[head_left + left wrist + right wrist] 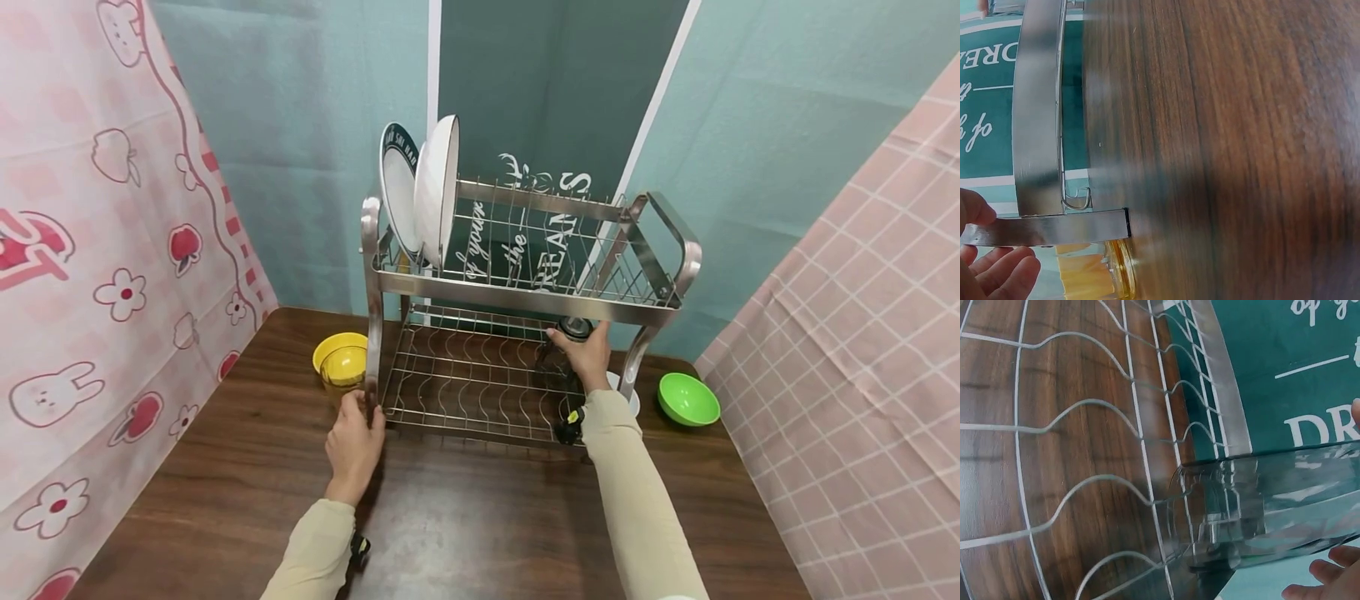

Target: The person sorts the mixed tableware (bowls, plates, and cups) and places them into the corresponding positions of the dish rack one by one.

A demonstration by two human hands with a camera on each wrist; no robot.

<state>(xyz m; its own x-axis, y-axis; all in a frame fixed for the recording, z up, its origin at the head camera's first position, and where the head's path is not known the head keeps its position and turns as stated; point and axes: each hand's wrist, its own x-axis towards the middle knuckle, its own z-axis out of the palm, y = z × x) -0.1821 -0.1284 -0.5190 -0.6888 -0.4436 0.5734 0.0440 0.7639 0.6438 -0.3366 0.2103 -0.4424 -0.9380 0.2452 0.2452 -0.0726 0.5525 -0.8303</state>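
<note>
A two-tier metal dish rack (525, 296) stands on a brown wooden table. My left hand (352, 437) holds its left front leg, thumb on one side and fingers on the other; the left wrist view shows these fingers (1013, 275) by the metal bar. On the lower tier, at the right, is a clear glass jar with a black lid (575, 327). My right hand (590, 360) is around the jar, thumb and fingers spread. In the right wrist view the glass jar (1285, 500) stands on the wire rack, with gaps between it and the fingers (1335, 575).
A patterned plate (397, 179) and a white bowl (435, 196) stand on edge in the upper tier. A yellow bowl (341, 354) sits left of the rack. A green bowl (688, 400) and a partly hidden white dish (634, 404) are at the right. Curtains surround the table.
</note>
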